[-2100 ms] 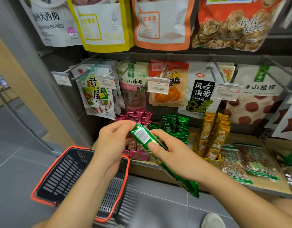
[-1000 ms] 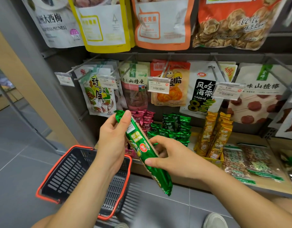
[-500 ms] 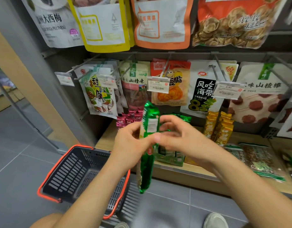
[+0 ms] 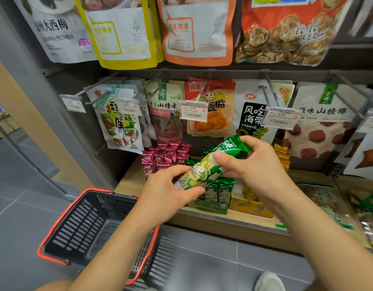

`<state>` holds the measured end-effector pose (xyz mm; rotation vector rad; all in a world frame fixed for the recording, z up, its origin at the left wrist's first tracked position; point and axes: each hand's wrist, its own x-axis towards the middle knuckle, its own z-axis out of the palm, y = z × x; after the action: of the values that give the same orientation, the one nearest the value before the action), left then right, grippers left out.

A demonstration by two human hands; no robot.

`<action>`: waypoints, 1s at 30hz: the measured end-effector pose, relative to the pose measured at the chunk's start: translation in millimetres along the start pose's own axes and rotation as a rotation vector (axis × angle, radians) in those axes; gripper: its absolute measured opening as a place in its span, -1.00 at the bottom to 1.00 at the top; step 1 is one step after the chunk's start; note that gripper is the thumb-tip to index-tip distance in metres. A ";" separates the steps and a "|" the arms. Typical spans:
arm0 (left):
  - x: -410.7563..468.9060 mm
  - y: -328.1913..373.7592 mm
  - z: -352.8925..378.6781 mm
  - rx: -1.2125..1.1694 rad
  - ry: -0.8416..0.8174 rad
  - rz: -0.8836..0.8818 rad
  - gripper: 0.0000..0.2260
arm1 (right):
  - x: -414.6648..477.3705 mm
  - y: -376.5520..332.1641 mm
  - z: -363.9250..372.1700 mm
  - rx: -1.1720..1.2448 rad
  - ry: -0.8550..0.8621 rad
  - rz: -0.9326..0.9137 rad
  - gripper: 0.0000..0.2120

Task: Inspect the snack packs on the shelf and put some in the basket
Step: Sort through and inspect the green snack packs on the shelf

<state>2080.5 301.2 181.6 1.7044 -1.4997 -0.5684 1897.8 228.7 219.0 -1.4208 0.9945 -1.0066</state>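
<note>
A long green snack pack (image 4: 210,164) is held slanted in front of the shelf, printed face towards me. My left hand (image 4: 168,191) pinches its lower left end. My right hand (image 4: 253,164) grips its upper right part, thumb across the front. Behind it on the wooden shelf (image 4: 129,183) stand boxes of red packs (image 4: 164,156), green packs (image 4: 217,192) and yellow packs (image 4: 283,158). The dark basket with an orange rim (image 4: 91,225) hangs on my left forearm, below the shelf, and looks empty.
Large snack bags hang on hooks above, with price tags (image 4: 193,111) sticking out towards me. Flat bags of mixed nuts (image 4: 326,204) lie on the shelf at the right. A grey upright post (image 4: 44,97) borders the shelf on the left. My shoe (image 4: 269,281) shows on the grey floor.
The green pack has turned from hanging upright to lying slanted, its printed face now towards me. My left hand has slid to its lower end and my right hand to its upper end.
</note>
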 end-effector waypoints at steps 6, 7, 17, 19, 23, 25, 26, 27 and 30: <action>-0.4 -9.9 -20.0 -0.008 -0.086 -0.059 -0.64 | 2.1 -0.7 -8.4 0.196 0.000 0.105 -0.63; -0.7 -11.3 -23.1 0.006 -0.084 -0.064 -0.63 | 2.5 0.0 -10.5 0.221 -0.006 0.115 -0.63; -2.1 -21.7 -43.4 0.119 0.003 -0.056 -0.63 | 9.4 11.6 -30.8 0.206 -0.037 0.267 -0.56; -3.2 -22.4 -45.0 0.118 0.017 -0.044 -0.63 | 10.8 15.2 -37.4 -0.241 -0.084 0.207 -0.64; -6.0 -17.5 -39.1 0.188 -0.047 0.041 -0.62 | -1.3 19.2 -21.4 -1.049 -0.347 -0.142 -0.47; -7.0 -13.2 -30.8 0.155 -0.075 0.095 -0.64 | -10.4 25.5 -0.1 -1.060 -0.480 -0.247 -0.33; -7.3 -10.9 -27.2 0.133 -0.075 0.114 -0.64 | -14.0 29.0 8.6 -1.064 -0.487 -0.299 -0.35; -7.1 -9.2 -24.7 0.102 -0.065 0.117 -0.64 | -15.3 31.6 14.2 -1.063 -0.459 -0.339 -0.42; -5.3 -5.0 -27.6 -0.150 -0.043 0.010 -0.62 | -13.0 28.7 14.8 -0.933 -0.427 -0.282 -0.68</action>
<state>2103.5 313.4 193.2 1.5778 -1.4572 -0.6988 1906.9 243.4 188.7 -2.4705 0.9881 -0.3567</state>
